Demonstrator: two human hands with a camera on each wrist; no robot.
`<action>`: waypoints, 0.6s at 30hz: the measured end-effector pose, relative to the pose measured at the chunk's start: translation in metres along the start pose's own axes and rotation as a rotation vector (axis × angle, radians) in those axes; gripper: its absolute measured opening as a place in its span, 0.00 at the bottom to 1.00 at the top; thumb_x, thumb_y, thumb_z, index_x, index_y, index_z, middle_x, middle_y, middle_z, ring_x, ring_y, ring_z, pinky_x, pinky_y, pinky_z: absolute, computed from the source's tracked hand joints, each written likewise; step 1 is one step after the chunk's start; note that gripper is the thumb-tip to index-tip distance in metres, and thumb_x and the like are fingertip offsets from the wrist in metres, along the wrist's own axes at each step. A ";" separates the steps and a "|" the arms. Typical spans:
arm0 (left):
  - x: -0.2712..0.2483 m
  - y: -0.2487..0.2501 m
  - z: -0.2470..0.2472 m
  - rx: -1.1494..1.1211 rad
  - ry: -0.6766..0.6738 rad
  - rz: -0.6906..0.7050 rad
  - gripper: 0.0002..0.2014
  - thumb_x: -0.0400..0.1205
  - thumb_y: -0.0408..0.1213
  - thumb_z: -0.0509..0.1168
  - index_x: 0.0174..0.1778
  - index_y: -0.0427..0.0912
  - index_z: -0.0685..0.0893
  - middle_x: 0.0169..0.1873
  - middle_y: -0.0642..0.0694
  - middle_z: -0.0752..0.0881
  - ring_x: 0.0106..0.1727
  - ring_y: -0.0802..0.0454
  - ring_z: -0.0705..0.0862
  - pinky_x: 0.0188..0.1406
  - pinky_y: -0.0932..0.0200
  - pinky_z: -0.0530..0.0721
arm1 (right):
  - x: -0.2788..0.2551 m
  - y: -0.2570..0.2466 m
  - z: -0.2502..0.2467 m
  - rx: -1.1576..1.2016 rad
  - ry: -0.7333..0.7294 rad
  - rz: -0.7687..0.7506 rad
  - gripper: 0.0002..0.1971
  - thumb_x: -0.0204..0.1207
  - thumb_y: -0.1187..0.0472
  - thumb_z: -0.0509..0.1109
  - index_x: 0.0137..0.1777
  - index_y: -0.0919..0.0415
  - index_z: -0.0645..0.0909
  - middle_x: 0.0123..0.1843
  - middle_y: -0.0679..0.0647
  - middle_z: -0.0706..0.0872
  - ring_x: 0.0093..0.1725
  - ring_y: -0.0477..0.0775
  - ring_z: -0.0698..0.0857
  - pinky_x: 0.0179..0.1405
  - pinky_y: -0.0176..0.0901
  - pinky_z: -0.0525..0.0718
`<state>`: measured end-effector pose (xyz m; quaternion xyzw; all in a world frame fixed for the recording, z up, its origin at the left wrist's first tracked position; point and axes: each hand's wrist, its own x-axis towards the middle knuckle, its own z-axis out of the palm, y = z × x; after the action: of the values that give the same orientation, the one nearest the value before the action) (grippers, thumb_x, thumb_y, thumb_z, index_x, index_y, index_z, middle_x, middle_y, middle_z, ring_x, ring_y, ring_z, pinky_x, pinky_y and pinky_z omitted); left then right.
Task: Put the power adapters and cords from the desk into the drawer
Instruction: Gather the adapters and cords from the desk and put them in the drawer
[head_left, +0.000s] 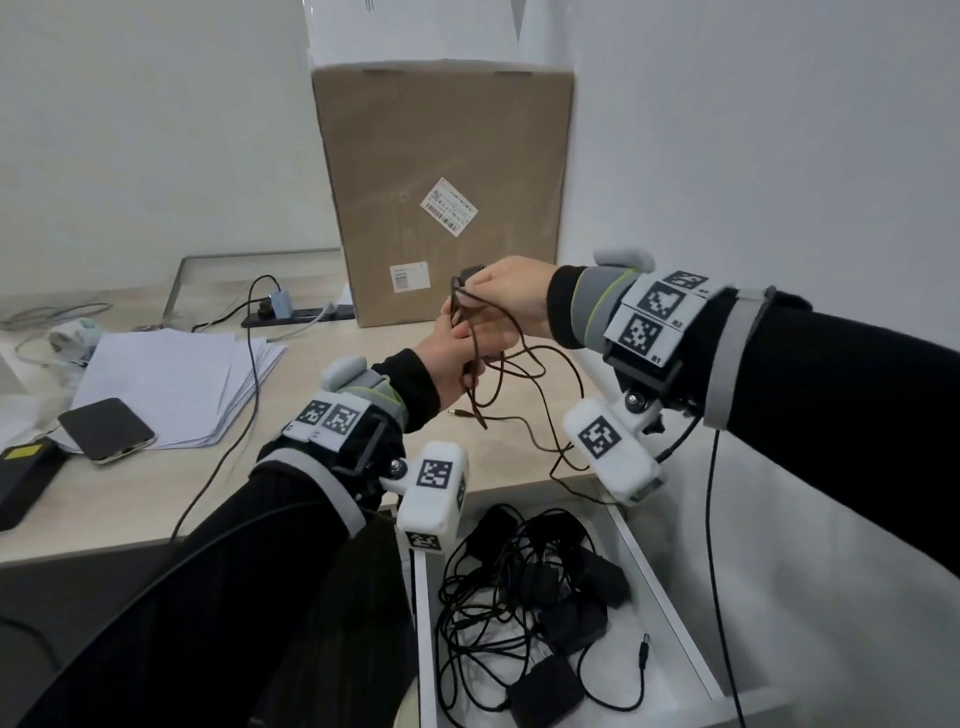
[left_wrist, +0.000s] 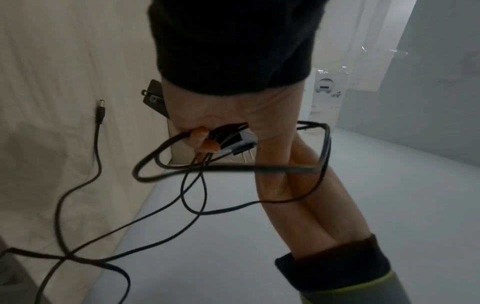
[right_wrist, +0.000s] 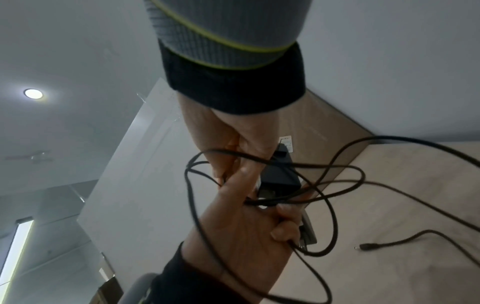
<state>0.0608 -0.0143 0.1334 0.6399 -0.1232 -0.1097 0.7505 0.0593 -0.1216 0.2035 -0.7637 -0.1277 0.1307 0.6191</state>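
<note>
Both hands meet above the desk, in front of a cardboard box. My right hand pinches a small black power adapter and part of its thin dark cord. My left hand, just below, curls its fingers round several loops of that cord. In the left wrist view a black pronged adapter shows beside the palm. The cord's barrel plug lies on the desk. Below the desk edge an open white drawer holds several black adapters and tangled cords.
A tall cardboard box stands at the back against the right wall. To the left are a paper stack, a phone, a black device and a power strip whose black cable crosses the desk.
</note>
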 end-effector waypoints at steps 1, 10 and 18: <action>0.001 -0.002 0.000 0.004 0.015 -0.008 0.19 0.74 0.23 0.68 0.51 0.46 0.70 0.33 0.49 0.77 0.19 0.62 0.73 0.11 0.72 0.65 | -0.002 0.000 0.004 -0.017 -0.010 -0.001 0.14 0.85 0.68 0.57 0.40 0.68 0.79 0.34 0.58 0.83 0.21 0.44 0.84 0.26 0.31 0.85; 0.002 -0.010 -0.007 -0.008 0.105 -0.183 0.05 0.86 0.29 0.53 0.51 0.37 0.74 0.21 0.45 0.84 0.13 0.62 0.68 0.09 0.75 0.62 | -0.004 0.010 -0.016 -0.351 0.157 0.052 0.15 0.83 0.61 0.63 0.34 0.59 0.80 0.33 0.52 0.82 0.26 0.42 0.76 0.20 0.31 0.63; -0.009 -0.012 -0.004 -0.151 0.041 -0.278 0.08 0.85 0.37 0.54 0.48 0.38 0.77 0.27 0.46 0.80 0.18 0.61 0.70 0.14 0.72 0.64 | -0.010 0.037 -0.033 -0.332 0.312 0.135 0.14 0.81 0.63 0.66 0.32 0.60 0.79 0.19 0.49 0.84 0.14 0.36 0.81 0.13 0.26 0.72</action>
<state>0.0535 -0.0093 0.1210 0.5949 -0.0096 -0.2084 0.7763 0.0634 -0.1630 0.1741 -0.8728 0.0012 0.0294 0.4872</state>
